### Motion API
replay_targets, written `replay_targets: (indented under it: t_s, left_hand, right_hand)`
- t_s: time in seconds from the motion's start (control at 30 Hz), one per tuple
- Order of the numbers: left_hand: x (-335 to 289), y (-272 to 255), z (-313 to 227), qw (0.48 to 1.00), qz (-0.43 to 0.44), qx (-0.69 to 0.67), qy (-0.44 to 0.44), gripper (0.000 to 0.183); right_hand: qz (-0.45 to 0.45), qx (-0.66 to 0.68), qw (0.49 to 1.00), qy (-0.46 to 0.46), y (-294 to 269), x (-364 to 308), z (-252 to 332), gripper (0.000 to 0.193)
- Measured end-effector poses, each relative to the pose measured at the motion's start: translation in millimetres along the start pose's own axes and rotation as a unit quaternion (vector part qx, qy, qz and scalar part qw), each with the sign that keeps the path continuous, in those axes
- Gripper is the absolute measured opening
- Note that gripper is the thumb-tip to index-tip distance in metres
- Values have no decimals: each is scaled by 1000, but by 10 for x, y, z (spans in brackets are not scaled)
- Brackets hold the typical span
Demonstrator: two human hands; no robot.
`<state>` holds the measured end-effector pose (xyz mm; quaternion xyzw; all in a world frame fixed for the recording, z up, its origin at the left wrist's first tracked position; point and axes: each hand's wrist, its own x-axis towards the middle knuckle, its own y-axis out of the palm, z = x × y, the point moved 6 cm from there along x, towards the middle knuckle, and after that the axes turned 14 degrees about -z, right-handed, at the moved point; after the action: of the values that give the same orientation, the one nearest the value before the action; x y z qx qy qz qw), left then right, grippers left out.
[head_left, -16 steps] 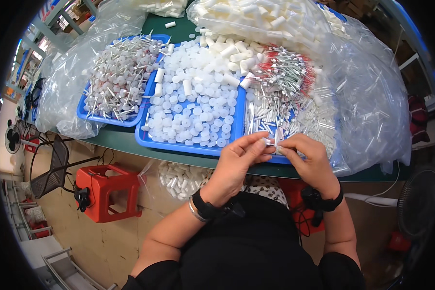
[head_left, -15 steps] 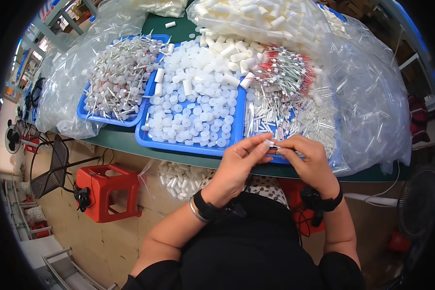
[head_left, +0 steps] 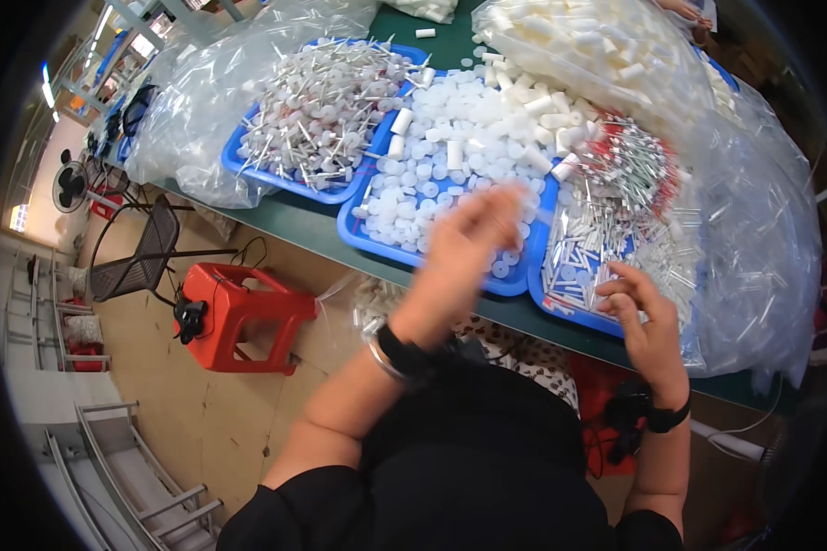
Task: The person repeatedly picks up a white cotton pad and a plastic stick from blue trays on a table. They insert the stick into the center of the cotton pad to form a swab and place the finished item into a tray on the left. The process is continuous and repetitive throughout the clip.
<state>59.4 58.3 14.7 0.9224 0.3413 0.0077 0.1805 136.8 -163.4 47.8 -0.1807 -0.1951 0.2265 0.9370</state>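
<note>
My left hand point(head_left: 469, 241) is blurred with motion, raised over the near edge of the middle blue tray point(head_left: 363, 231), which holds several small white caps point(head_left: 436, 170). I cannot see whether it holds anything. My right hand point(head_left: 641, 317) rests at the near edge of the right blue tray point(head_left: 570, 310), fingers curled among small white tubes point(head_left: 586, 266) and red-tipped pins point(head_left: 636, 170). The left blue tray point(head_left: 276, 179) holds several assembled pins with white heads point(head_left: 317, 110).
Clear plastic bags point(head_left: 763, 248) surround the trays; one at the back holds white cylinders point(head_left: 579, 41). The green table edge point(head_left: 294, 230) runs diagonally. Below it stand a red stool point(head_left: 234, 312), a black chair point(head_left: 142, 253) and a metal rack point(head_left: 138, 477).
The hands were together in front of me pinching a small part. Now they have parted: the left swings out over the middle tray, the right has reached to the right tray.
</note>
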Motion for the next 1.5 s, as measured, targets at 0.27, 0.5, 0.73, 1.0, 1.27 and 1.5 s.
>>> replay_targets:
  t_s: [0.27,0.5,0.73,1.0,1.27,1.5]
  left_hand:
    - [789,-1085,-842,970,-203,-76,107,73]
    - [272,-396,-106,940,47,310,136,31]
    - [103,2,-22,758,96,516,387,30]
    - [157,-5,-35,755,54,512,406,21]
    - [319,-108,-21,770,41,514,376,17]
    - [194,-46,-98,906,38,346,242,18]
  right_hand:
    - [-43,-91,993,55,-448,65,-246,27]
    - [-20,-263,956,-126,-390,214,-225,18]
    - [43,-377,893,-240,-106,228,-285,13]
    - [63,-355,888,-286,-86,190,-243,9]
    - [-50,-218,948,-225,-313,217,-22,18]
    - [-72,-149,967,-195,-228,146,187,15]
